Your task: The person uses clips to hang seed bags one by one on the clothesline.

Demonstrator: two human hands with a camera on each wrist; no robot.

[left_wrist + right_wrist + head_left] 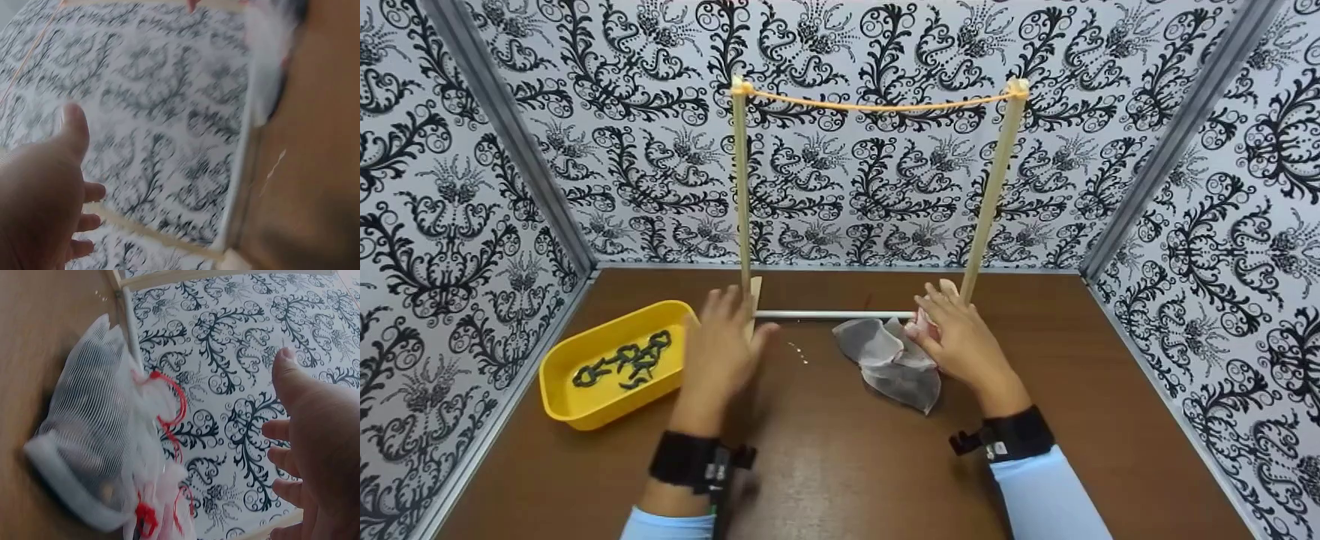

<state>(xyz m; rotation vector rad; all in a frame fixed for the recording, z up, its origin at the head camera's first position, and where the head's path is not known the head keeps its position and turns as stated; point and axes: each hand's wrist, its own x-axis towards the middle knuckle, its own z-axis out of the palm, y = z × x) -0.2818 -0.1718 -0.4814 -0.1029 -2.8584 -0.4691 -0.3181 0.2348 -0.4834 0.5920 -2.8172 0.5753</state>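
Observation:
My left hand [720,352] hovers, slightly blurred, between the yellow tub [619,322] and the left wooden post [742,195]. Its fingers are extended and hold nothing, as the left wrist view also shows. A small pile of white mesh drawstring bags [885,349] lies on the table. Red cords [180,405] hang from their necks in the right wrist view. My right hand [960,337] is at the right side of the pile, thumb and fingers spread, holding nothing. Whether it touches the bags cannot be made out.
Inside the tub lie several dark, curved, hook-like pieces [637,360]. An orange cord [877,107] sags between the left and right wooden posts [994,195]. A white rod [832,315] joins the posts low down. Small pale bits [799,352] lie on the brown table [840,465]. Patterned walls surround it.

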